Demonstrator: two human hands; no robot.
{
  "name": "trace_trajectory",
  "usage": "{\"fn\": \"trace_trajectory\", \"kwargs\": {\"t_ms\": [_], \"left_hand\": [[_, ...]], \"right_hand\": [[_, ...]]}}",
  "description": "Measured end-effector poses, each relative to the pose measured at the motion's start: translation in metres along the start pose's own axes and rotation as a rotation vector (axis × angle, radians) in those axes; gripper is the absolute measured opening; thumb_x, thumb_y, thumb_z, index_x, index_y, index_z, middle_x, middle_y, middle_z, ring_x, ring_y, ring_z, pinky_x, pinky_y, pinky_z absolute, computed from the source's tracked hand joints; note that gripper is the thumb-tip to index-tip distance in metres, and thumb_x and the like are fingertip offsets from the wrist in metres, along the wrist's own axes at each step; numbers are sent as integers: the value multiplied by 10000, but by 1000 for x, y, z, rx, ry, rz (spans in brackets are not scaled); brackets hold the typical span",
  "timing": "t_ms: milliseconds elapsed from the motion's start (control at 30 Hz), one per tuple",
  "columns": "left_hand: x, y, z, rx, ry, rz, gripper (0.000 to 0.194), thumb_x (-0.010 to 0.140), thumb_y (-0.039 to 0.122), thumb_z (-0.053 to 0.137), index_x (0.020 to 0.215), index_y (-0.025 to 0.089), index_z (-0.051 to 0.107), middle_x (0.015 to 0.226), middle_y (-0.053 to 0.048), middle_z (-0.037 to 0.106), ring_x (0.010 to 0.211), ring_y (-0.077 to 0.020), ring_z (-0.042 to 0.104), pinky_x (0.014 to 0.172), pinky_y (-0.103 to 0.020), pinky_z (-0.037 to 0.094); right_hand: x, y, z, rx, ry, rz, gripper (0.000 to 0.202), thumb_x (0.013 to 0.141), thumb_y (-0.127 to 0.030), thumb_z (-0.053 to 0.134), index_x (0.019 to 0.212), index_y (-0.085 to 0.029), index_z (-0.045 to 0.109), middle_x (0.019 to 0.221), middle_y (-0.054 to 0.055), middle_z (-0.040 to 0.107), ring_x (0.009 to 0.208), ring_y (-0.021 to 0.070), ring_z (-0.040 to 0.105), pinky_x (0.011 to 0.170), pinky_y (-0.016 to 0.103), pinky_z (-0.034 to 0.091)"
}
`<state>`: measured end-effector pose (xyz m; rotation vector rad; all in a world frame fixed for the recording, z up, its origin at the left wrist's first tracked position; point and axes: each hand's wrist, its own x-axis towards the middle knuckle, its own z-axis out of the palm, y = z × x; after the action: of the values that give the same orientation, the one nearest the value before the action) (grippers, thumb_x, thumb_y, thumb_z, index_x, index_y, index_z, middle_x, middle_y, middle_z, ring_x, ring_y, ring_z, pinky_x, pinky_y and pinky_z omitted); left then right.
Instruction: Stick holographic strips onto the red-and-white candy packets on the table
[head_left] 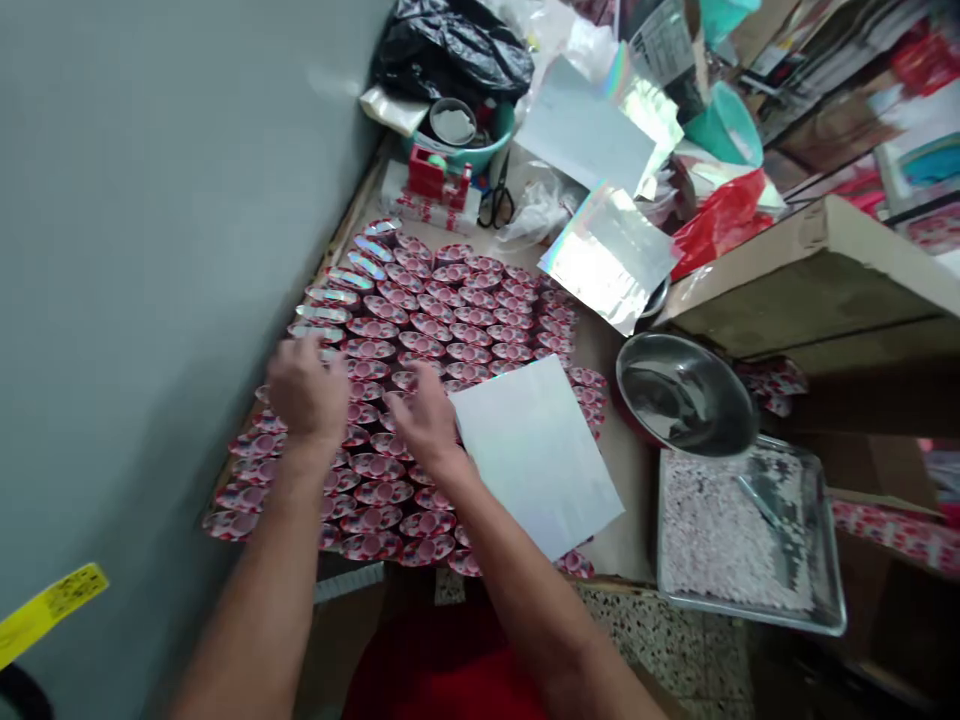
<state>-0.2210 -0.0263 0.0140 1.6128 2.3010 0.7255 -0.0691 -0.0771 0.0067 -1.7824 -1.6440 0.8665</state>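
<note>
Rows of small red-and-pink printed items with round centres (379, 466) cover the table. Over their left side is my left hand (306, 388), its fingers blurred and bent towards the items; whether it holds anything is hidden. My right hand (426, 415) hovers above the middle rows with thumb and fingers apart, nothing visible between them. Just right of it, a pale square sheet (538, 455) lies on top of the items. Several items at the upper left edge (330, 297) have a shiny, whitish top, unlike the pink ones.
A grey wall (150, 200) borders the table's left. Scissors (496, 203) and a red tape dispenser (439, 178) are at the back. Silvery sheets (611, 255), a metal bowl (686, 395), a tray of small pale pieces (739, 530) and a cardboard box (817, 270) stand right.
</note>
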Motion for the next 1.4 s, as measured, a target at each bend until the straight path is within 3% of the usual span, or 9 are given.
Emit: {"fn": "trace_trajectory", "kwargs": {"t_ms": [167, 300, 633, 833, 1000, 1100, 1200, 1300, 1400], "left_hand": [[-82, 130, 78, -106, -389, 463, 269, 904, 333, 754, 1162, 260, 733, 1173, -107, 709, 1178, -311, 595, 1030, -419, 441], [-104, 169, 122, -32, -469, 395, 296, 826, 303, 843, 1099, 232, 751, 1195, -119, 696, 1203, -326, 579, 1001, -431, 439], [-98, 171, 136, -75, -454, 238, 39, 903, 238, 741, 904, 230, 780, 1075, -83, 728, 1068, -271, 626, 942, -390, 459], [-107, 177, 138, 16, -385, 226, 53, 928, 272, 711, 931, 241, 753, 1130, -102, 711, 1160, -315, 589, 955, -429, 435], [-115, 174, 124, -66, -330, 185, 130, 902, 283, 747, 1028, 256, 739, 1211, -108, 697, 1237, -324, 565, 1029, -442, 419], [-134, 164, 105, -463, -344, -60, 205, 955, 408, 682, 1053, 232, 723, 1122, -94, 733, 1077, -257, 657, 950, -377, 491], [-156, 152, 82, -1040, -606, -487, 550, 959, 691, 537, 1053, 181, 720, 990, -101, 763, 826, -194, 709, 775, -313, 550], [-166, 142, 61, -1366, -931, -834, 785, 851, 872, 509, 1010, 138, 736, 948, -147, 775, 781, -203, 743, 738, -313, 590], [-165, 131, 45, -1433, -989, -1011, 748, 776, 870, 629, 883, 136, 715, 867, -150, 768, 743, -208, 750, 735, -321, 616]], "right_hand": [[-30, 119, -114, -252, 318, 58, 287, 967, -232, 522, 1205, -176, 672, 1126, 130, 677, 1084, 262, 609, 1006, 391, 486], [-22, 173, -161, -441, 324, -47, 416, 973, -249, 535, 1357, -135, 648, 1269, 175, 640, 1208, 300, 531, 1105, 439, 412], [12, 187, -171, -711, -50, -290, 454, 1061, -253, 460, 1501, -237, 569, 1491, 136, 592, 1292, 319, 467, 1048, 441, 338], [-31, 180, -192, -637, 33, -260, 241, 971, -218, 597, 1172, -229, 729, 1536, 137, 548, 1381, 340, 430, 1095, 471, 319], [-75, 135, -227, -297, 122, 10, 72, 861, -261, 666, 901, -238, 721, 1096, 101, 729, 1111, 306, 597, 995, 451, 398], [-82, 102, -238, 186, 80, 257, 113, 823, -348, 700, 817, -236, 701, 871, 54, 718, 878, 246, 622, 842, 376, 451], [-78, 79, -235, 619, -54, 479, 250, 719, -444, 806, 771, -227, 693, 760, 11, 676, 706, 176, 560, 714, 310, 432], [-72, 66, -222, 759, -131, 615, 314, 617, -440, 873, 744, -219, 689, 726, -9, 657, 650, 136, 514, 656, 273, 386], [-70, 60, -205, 787, -194, 691, 357, 558, -438, 900, 731, -222, 675, 730, -5, 675, 653, 135, 536, 641, 262, 374]]}}
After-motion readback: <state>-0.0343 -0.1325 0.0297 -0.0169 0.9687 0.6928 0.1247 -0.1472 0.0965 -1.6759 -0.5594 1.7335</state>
